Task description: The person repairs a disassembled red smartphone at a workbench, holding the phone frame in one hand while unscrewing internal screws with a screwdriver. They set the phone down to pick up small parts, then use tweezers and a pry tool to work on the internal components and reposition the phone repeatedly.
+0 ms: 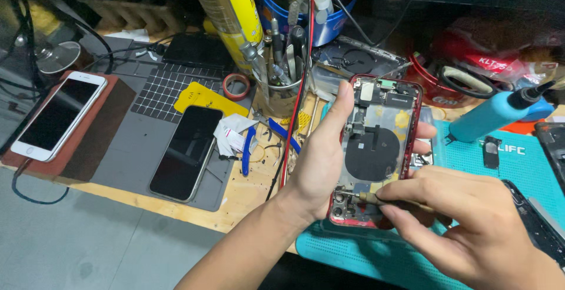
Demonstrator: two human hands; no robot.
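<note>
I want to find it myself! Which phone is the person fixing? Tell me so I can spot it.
Look at the teal mat on the right side of the wooden bench. Just above its left edge the left hand holds up the opened phone, and the right hand pokes a tool into its lower end. Unlike the two shut phones lying flat, it has a red frame and bare insides.
</note>
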